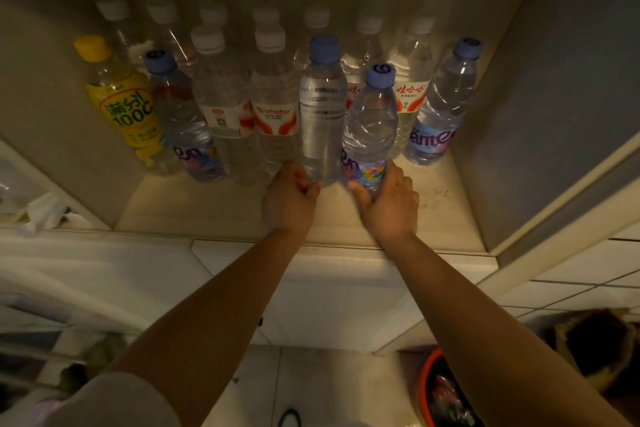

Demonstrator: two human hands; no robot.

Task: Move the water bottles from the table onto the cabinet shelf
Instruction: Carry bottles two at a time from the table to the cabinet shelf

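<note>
Both my arms reach into the cabinet. My left hand (291, 196) grips the base of a clear, blue-capped water bottle (322, 107) standing on the cabinet shelf (207, 208). My right hand (388, 199) holds the base of a second blue-capped bottle (372, 125) with a colourful label, just to its right, also upright on the shelf. Several more bottles stand behind and beside them: white-capped ones with red labels (275, 104), blue-capped ones at far left (180, 114) and far right (441, 104).
A yellow-capped yellow drink bottle (124, 100) stands at the shelf's left end. The open cabinet door (561, 149) hangs at right. Below are a white counter edge (242, 274), a red-rimmed bin (440, 395) and a dark basket (595, 343).
</note>
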